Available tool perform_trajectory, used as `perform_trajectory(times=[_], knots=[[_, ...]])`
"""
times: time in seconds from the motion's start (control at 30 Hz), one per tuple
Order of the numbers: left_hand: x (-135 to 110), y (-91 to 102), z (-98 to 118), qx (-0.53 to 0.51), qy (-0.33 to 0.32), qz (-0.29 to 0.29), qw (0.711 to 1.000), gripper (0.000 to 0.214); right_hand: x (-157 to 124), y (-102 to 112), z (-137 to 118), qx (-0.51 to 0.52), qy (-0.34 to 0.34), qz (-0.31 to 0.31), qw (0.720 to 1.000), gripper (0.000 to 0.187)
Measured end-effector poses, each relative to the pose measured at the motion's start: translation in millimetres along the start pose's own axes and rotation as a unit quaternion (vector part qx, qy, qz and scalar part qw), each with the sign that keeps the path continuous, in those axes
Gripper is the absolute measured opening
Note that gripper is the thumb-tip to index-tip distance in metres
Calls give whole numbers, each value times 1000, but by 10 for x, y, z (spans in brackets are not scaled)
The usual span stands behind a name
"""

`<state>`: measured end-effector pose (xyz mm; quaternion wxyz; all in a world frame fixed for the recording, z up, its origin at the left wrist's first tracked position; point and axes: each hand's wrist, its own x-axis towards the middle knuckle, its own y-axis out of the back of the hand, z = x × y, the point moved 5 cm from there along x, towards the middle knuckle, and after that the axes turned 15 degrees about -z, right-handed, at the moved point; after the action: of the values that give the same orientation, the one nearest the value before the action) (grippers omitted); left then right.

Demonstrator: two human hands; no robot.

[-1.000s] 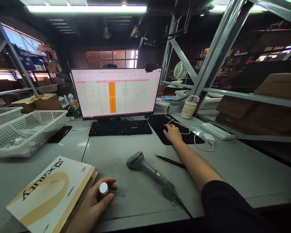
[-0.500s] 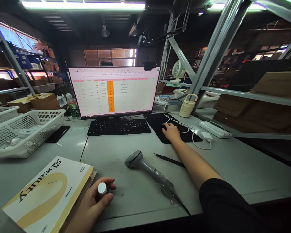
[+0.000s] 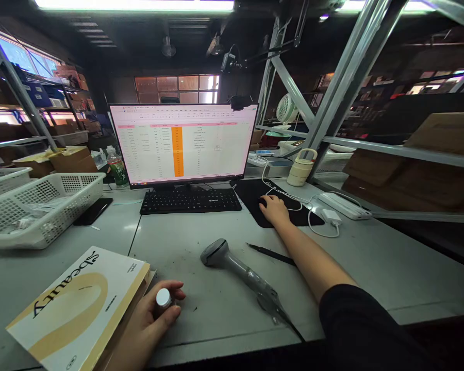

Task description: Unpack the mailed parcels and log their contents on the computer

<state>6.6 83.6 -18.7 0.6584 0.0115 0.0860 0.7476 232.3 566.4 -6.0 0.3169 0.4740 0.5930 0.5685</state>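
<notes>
Near the front edge of the desk, my left hand [image 3: 154, 314] curls round a small bottle with a white cap [image 3: 163, 297]; most of its body is hidden by the fingers. Left of that hand lies a white and yellow box [image 3: 77, 309] printed "beauty". My right hand [image 3: 274, 209] rests over a black computer mouse [image 3: 262, 201], which it mostly covers, on a black mouse pad [image 3: 255, 211]. Between my arms a grey barcode scanner [image 3: 239, 270] lies on the desk, its cable running toward me. A black pen [image 3: 270, 253] lies beside my right forearm.
A monitor [image 3: 209, 149] showing a spreadsheet stands behind a black keyboard [image 3: 189, 200]. On the left are a white basket [image 3: 62, 190], a black phone [image 3: 93, 211] and a green-labelled bottle [image 3: 117, 167]. A cream cup [image 3: 299, 172] and a white power strip [image 3: 344, 206] are at the right.
The view has shifted very slightly. On the screen the small cursor box sits a touch higher relative to the table's rows. Both hands keep their places.
</notes>
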Motion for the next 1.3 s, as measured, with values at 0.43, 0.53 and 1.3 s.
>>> perform_trajectory(times=[0.43,0.53,1.3], knots=[[17,-7,-14,-25,-18,9,999,50,12,-11,-3,-3,12,7,1000,49],[27,-29,-29,-48,-22,5,999,50,11,-11,-10,-5,18,5,1000,48],[68,-77,51,-4,0,-32,999,45,93,-52,8,-22,41,8,999,45]])
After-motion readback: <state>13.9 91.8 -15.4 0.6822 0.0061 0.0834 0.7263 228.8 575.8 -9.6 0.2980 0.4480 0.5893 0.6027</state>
